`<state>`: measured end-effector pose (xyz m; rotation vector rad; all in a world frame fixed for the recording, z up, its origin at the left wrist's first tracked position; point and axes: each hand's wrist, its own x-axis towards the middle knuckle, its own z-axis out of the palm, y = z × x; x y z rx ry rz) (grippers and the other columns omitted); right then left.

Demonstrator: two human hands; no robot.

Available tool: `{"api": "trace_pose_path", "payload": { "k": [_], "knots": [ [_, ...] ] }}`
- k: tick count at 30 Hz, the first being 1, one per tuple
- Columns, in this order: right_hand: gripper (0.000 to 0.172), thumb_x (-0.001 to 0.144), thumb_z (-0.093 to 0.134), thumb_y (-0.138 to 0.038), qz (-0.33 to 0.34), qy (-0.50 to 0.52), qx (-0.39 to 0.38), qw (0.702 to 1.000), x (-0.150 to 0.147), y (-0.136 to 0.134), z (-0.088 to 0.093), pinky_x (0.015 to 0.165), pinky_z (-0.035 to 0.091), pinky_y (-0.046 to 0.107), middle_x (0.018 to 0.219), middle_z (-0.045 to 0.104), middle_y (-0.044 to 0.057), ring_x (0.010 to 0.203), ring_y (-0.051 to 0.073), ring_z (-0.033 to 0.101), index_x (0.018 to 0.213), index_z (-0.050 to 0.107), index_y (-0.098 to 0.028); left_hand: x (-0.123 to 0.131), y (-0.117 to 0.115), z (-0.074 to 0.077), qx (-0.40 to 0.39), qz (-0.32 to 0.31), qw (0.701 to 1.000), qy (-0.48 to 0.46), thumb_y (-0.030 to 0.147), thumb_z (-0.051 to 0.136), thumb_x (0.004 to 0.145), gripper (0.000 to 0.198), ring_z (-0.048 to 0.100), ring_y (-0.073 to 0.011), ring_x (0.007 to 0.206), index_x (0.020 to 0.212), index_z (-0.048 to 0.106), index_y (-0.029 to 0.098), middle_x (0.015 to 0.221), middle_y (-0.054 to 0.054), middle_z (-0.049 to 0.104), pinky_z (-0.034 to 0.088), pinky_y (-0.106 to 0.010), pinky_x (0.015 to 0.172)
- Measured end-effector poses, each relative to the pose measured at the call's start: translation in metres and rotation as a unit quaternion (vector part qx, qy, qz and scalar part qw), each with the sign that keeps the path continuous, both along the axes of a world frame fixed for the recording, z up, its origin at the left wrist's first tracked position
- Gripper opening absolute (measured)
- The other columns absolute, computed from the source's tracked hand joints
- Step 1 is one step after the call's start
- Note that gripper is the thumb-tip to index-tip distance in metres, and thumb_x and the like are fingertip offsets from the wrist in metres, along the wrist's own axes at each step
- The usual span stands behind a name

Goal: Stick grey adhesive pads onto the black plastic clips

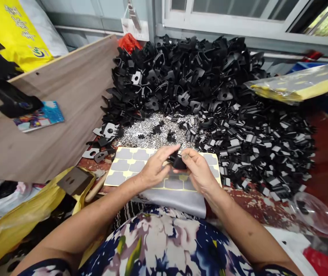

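Note:
Both hands meet over a yellow sheet of grey adhesive pads (pixel 129 165) at the near table edge. My left hand (pixel 155 168) and my right hand (pixel 200 170) pinch the same small black plastic part (pixel 178 161) between their fingertips. Behind them spreads a patch of small silver metal pins (pixel 152 130). A big heap of black plastic clips (pixel 187 73) rises at the back, and smaller black pieces with white faces (pixel 267 149) lie spread to the right.
A wooden board (pixel 51 115) leans at the left with a blue booklet (pixel 38 117) on it. A yellow bag (pixel 14 226) hangs at lower left. A clear plastic cup (pixel 315 212) lies at lower right. A yellow-filled plastic bag (pixel 299 84) sits at the right.

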<state>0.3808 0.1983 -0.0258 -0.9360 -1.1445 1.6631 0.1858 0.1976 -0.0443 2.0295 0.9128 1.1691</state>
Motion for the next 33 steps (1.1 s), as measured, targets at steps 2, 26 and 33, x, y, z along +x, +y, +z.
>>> {"api": "trace_pose_path", "payload": {
  "k": [2,26,33],
  "knots": [
    [0.049,0.090,0.073,-0.070,0.016,-0.034,0.027,0.999,0.011,-0.011,-0.003,0.068,0.065,0.033,0.099,0.074,0.004,0.079,0.018,0.072,0.104,0.069,-0.024,0.004,-0.001,0.002,-0.073,0.012,0.997,-0.033,0.014,0.055,0.094,0.046,0.062,-0.0290,0.123,0.138,0.063,0.025,0.132,-0.011,0.068,0.049,-0.053,0.112],
    [0.010,0.089,0.076,-0.028,-0.094,-0.226,0.170,0.955,0.061,-0.057,-0.008,0.090,0.054,0.034,0.094,0.071,0.002,0.093,0.021,0.066,0.094,0.069,-0.024,0.043,0.020,-0.038,-0.554,-0.060,0.758,-0.339,0.025,0.090,0.075,0.064,0.067,-0.0167,0.079,0.127,0.054,0.029,0.104,-0.003,0.061,0.059,-0.030,0.067],
    [0.007,0.088,0.071,-0.027,-0.185,-0.230,0.187,0.937,0.043,-0.024,-0.042,0.086,0.054,0.036,0.089,0.070,0.002,0.087,0.021,0.066,0.091,0.066,-0.024,0.036,-0.008,-0.020,-0.561,-0.084,0.703,-0.428,0.057,0.076,0.090,0.051,0.065,-0.0236,0.093,0.128,0.061,0.026,0.120,-0.010,0.066,0.061,-0.038,0.074]
  ]
}}
